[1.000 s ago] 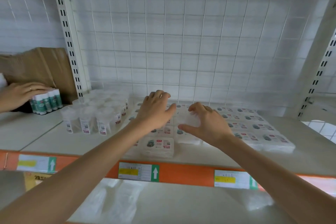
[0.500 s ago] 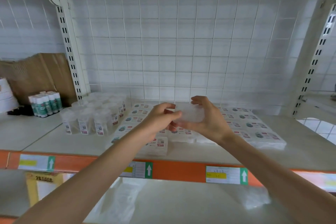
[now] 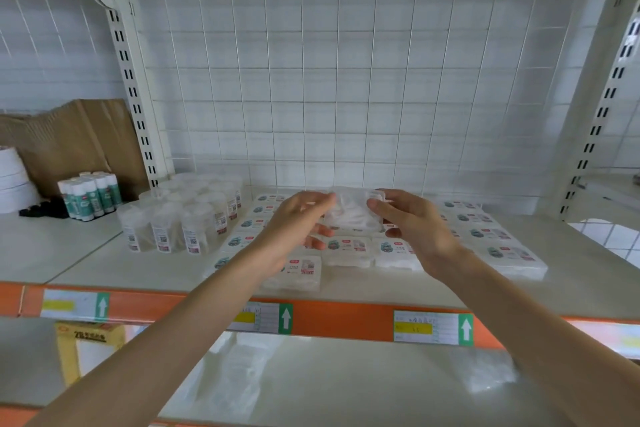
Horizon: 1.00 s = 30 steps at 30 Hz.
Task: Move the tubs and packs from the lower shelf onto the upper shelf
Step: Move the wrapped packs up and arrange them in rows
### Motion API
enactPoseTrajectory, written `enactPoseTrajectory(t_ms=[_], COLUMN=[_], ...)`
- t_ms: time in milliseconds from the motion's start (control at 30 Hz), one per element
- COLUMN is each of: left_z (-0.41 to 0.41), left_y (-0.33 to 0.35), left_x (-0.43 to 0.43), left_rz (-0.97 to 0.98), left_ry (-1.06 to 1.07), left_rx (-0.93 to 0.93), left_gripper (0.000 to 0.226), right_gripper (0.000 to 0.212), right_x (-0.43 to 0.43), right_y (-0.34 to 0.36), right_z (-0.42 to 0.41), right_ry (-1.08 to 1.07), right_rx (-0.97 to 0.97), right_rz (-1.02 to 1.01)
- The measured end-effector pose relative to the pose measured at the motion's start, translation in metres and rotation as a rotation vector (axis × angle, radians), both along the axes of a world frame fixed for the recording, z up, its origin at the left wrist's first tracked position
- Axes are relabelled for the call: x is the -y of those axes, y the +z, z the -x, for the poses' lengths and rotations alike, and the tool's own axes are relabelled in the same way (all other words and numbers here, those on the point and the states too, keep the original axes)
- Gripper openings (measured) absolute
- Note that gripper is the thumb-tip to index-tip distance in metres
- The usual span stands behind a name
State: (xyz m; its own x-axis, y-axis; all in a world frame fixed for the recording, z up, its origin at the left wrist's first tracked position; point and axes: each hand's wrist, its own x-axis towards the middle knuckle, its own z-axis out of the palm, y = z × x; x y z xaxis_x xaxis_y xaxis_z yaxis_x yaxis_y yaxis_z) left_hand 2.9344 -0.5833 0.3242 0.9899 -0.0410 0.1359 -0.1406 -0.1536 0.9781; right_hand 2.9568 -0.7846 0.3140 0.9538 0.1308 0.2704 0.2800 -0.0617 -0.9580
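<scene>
Head view: left hand [image 3: 298, 220], right hand [image 3: 414, 224] pinch pack [image 3: 353, 215] ends; long axis left-right, broad face toward camera.

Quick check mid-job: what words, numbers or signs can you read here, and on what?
"2B": yellow box on the lower shelf; rest blurred.
White up arrow: green end of each shelf-edge price tag; figures blurred.
Labels on the packs, tubs and green-and-white bottles: too small to read.
The held pack: no print shows.
</scene>
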Motion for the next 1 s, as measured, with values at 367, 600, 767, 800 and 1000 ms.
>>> enactPoseTrajectory(t_ms=[367,600,767,800,1000], left_z=[0.004,0.001,0.002,0.004,0.009], left_y=[0.016,0.000,0.002,0.003,0.002], left_x=[-0.001,-0.001,-0.003,-0.003,0.002], left_rz=[0.115,0.371,0.337,0.323,0.224], left_ry=[-0.063,-0.129,-0.162,-0.177,-0.184], left_rx=[-0.314,-0.209,-0.183,-0.185,-0.158], left_gripper=[0.041,0.041,0.057,0.056,0.054], right_gripper=[0.030,0.040,0.027,0.025,0.022], right_x=[0.001,0.012,0.010,0.010,0.008], right_y=[-0.006,-0.013,-0.003,-0.001,0.003], right_z=[0.004,0.008,0.013,0.013,0.016], right_ry=[0.109,0.141,0.097,0.071,0.055], right_rx=[0.203,0.160,0.004,-0.037,-0.061], right_rz=[-0.037,-0.039,-0.122,-0.142,0.111])
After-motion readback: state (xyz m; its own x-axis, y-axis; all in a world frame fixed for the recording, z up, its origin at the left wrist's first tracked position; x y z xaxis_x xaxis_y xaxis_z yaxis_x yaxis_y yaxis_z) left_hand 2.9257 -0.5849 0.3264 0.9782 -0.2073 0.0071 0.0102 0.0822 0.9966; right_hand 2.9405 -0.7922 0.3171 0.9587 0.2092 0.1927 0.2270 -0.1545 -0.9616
